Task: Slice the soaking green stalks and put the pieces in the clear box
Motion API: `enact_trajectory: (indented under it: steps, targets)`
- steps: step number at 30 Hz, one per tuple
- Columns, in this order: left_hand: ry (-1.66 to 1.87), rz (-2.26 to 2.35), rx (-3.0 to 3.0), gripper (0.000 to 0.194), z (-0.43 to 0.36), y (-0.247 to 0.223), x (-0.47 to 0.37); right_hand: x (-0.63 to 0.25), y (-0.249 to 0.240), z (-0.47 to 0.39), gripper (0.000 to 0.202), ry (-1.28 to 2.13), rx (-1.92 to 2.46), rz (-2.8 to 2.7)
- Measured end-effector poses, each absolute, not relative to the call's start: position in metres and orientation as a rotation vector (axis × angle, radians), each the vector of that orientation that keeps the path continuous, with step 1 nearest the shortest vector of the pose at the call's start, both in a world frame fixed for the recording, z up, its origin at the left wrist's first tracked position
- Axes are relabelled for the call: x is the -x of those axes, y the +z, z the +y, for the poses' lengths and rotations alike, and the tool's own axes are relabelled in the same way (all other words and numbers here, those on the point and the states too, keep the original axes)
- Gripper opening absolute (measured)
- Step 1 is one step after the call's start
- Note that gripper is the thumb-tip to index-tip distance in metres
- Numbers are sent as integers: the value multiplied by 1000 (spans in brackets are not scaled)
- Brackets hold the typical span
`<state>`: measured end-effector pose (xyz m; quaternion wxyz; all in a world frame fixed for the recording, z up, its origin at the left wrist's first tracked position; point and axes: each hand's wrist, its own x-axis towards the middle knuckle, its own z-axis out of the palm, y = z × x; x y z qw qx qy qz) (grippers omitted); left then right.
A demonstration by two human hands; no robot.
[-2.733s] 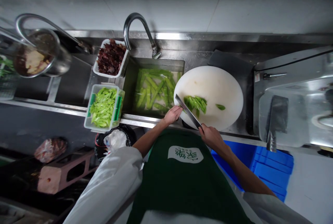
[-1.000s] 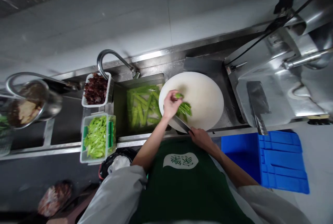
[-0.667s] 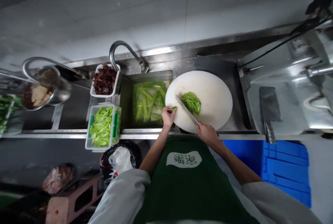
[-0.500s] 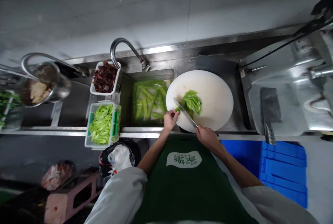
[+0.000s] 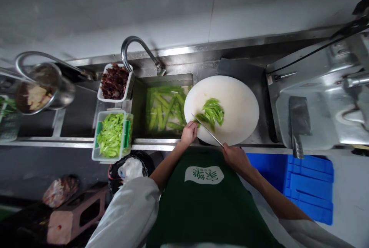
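Note:
My right hand [image 5: 234, 158] grips the handle of a kitchen knife [image 5: 211, 133], whose blade slants up and left over the front left of a round white cutting board [image 5: 240, 104]. The fingers of my left hand [image 5: 189, 133] are closed on the short end of a green vegetable stalk [image 5: 197, 122], mostly hidden by them, at the board's left edge. The blade tip lies right beside those fingertips. To the right of the blade, thin slanted green slices [image 5: 213, 110] sit in a loose pile.
Left of the board, green stalks [image 5: 165, 107] lie in a water-filled sink [image 5: 140, 125] under a curved faucet [image 5: 138, 39]. Beyond are a tub of green slices [image 5: 111, 135], a tub of dark red pieces [image 5: 114, 82] and a metal pot [image 5: 65, 94]. A cleaver [image 5: 300, 117] rests at right.
The knife has shifted slightly, its blade now steeper on edge and its tip lower, close to my left fingertips. My right hand has moved a little right and down. The slice pile has spread slightly.

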<state>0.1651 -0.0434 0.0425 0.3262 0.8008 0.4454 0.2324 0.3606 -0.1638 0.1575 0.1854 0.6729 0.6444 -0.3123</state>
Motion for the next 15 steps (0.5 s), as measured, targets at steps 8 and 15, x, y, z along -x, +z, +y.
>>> enact_trajectory:
  steps: [8, 15]
  targets:
    - [581, 1183, -2118, 22, -44, 38, -166, -368, 166, -169, 29, -820, -1766, 1791]
    - [638, 1185, -2091, 25, -47, 35, -167, -370, 154, -162, 29, -881, -1741, 1764]
